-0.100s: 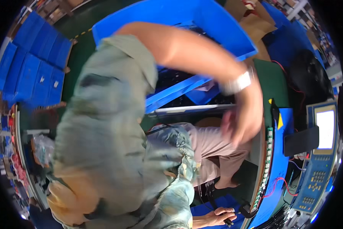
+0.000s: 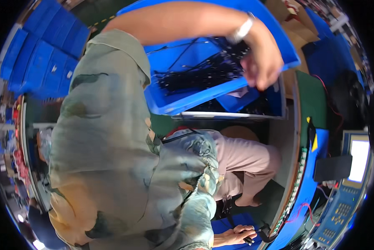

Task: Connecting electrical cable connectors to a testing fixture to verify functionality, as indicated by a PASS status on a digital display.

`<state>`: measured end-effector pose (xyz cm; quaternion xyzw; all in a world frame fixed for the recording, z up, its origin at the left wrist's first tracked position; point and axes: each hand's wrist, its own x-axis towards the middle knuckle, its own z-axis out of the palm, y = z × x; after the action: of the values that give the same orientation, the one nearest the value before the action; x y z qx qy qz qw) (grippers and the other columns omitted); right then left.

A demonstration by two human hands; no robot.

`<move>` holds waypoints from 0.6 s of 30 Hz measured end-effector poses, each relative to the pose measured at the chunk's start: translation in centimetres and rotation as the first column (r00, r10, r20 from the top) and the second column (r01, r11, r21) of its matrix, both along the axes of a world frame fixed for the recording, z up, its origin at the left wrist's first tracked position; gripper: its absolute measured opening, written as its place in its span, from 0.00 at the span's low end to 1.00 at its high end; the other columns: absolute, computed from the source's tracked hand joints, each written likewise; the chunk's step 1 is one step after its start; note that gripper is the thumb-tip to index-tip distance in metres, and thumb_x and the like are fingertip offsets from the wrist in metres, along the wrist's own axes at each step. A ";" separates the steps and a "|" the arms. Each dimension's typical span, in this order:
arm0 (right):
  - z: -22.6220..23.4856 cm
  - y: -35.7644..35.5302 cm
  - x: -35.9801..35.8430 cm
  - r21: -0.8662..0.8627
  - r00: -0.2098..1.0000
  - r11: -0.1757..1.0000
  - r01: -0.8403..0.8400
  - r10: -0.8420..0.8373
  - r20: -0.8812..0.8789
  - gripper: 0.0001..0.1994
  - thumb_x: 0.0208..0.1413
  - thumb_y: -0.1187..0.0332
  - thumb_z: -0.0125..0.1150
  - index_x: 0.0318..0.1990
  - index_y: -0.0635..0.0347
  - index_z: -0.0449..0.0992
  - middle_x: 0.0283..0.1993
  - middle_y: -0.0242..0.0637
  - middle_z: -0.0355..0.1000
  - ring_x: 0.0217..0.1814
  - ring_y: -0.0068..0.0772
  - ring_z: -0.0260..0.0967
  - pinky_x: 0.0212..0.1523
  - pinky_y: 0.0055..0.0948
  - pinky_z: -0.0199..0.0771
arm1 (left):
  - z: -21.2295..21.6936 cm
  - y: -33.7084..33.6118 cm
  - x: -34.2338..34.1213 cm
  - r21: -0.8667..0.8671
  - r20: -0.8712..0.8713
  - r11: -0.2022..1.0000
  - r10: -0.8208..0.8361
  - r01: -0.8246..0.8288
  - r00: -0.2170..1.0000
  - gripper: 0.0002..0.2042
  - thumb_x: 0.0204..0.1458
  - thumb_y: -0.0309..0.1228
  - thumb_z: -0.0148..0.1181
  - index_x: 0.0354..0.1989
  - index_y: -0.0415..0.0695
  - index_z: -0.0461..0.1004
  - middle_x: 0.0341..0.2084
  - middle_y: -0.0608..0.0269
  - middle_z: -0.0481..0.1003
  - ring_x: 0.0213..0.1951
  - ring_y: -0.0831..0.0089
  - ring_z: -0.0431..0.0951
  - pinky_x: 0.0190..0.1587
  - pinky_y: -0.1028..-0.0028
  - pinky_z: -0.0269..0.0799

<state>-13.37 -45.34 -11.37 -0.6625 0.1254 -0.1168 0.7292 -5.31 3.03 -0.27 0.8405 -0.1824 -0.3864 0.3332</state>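
Note:
My left hand point(image 2: 262, 62), with a pale band at the wrist, hangs over the near corner of a blue bin point(image 2: 187, 102). Motion smears its fingers, so whether they hold anything is unclear. Inside the bin lies a tangled bundle of thin black cables point(image 2: 207, 73). Low in the view, my right hand point(image 2: 237, 236) is closed around black cables point(image 2: 248, 240), their dark ends poking out past the fingers. A black curved piece point(image 2: 269, 233) sits just beside that hand at the bench edge.
A green-topped bench point(image 2: 308, 100) carries a blue test instrument point(image 2: 341, 208) with a lit screen, a dark flat slab point(image 2: 332, 168) and red wires point(image 2: 305, 208). Its edge holds a row of small connectors point(image 2: 297, 179). Stacked blue bins point(image 2: 43, 58) stand at the left.
My left hand has swung up the picture, from over the lap to above the blue bin's corner. My right hand keeps its grip on the black cables, barely moved.

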 end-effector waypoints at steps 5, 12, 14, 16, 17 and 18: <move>-1.0 1.8 1.8 -0.083 0.994 0.995 -0.056 0.048 -0.098 0.09 0.52 0.62 0.50 0.27 0.58 0.66 0.16 0.23 0.58 0.12 0.11 0.42 0.13 0.13 0.39 | -8.4 9.7 -10.2 0.486 -0.184 0.806 0.472 -0.337 0.862 0.17 0.39 0.43 0.58 0.24 0.38 0.72 0.17 0.60 0.70 0.25 0.70 0.73 0.20 0.72 0.71; 1.1 4.5 1.1 -0.089 0.998 0.995 -0.044 0.039 -0.058 0.13 0.52 0.60 0.50 0.21 0.57 0.63 0.13 0.22 0.51 0.11 0.12 0.38 0.13 0.15 0.35 | -19.9 10.7 -8.8 0.479 0.437 0.514 0.562 -0.711 0.702 0.23 0.36 0.47 0.57 0.27 0.35 0.73 0.29 0.48 0.73 0.35 0.57 0.73 0.38 0.66 0.67; 2.0 5.9 0.8 -0.063 0.996 0.996 -0.066 0.069 0.054 0.11 0.48 0.72 0.50 0.17 0.55 0.58 0.13 0.25 0.47 0.12 0.17 0.47 0.10 0.13 0.45 | -22.1 11.6 -7.3 0.383 0.353 0.305 0.824 -0.872 0.443 0.23 0.35 0.49 0.58 0.28 0.37 0.73 0.30 0.50 0.73 0.36 0.58 0.72 0.39 0.66 0.67; 2.2 6.4 -0.2 -0.112 0.997 0.992 -0.053 0.059 0.046 0.11 0.48 0.73 0.50 0.17 0.55 0.58 0.13 0.24 0.48 0.11 0.16 0.45 0.09 0.12 0.43 | -23.6 11.0 -6.3 0.384 0.381 0.219 0.847 -0.897 0.370 0.24 0.33 0.50 0.59 0.30 0.38 0.74 0.35 0.53 0.72 0.39 0.59 0.71 0.41 0.66 0.66; 2.4 6.6 -0.6 -0.159 0.998 0.985 -0.059 0.063 0.026 0.11 0.48 0.74 0.49 0.17 0.56 0.58 0.14 0.24 0.48 0.11 0.15 0.44 0.09 0.11 0.41 | -24.1 10.6 -6.1 0.410 0.387 0.205 0.843 -0.889 0.372 0.24 0.33 0.49 0.60 0.31 0.39 0.74 0.36 0.53 0.72 0.40 0.59 0.71 0.42 0.67 0.66; 2.9 8.3 -0.7 -0.066 0.996 0.994 0.086 -0.085 0.007 0.10 0.47 0.76 0.49 0.18 0.56 0.59 0.14 0.25 0.50 0.09 0.15 0.44 0.08 0.14 0.41 | -24.8 10.5 -5.3 0.461 0.394 0.095 0.869 -0.882 0.299 0.25 0.30 0.48 0.63 0.33 0.38 0.73 0.37 0.53 0.71 0.41 0.60 0.71 0.42 0.68 0.67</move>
<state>-14.06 -37.03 -8.42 -0.6801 0.1481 -0.1534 0.7014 -10.64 13.54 -25.07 0.8404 0.4827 -0.1383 0.2041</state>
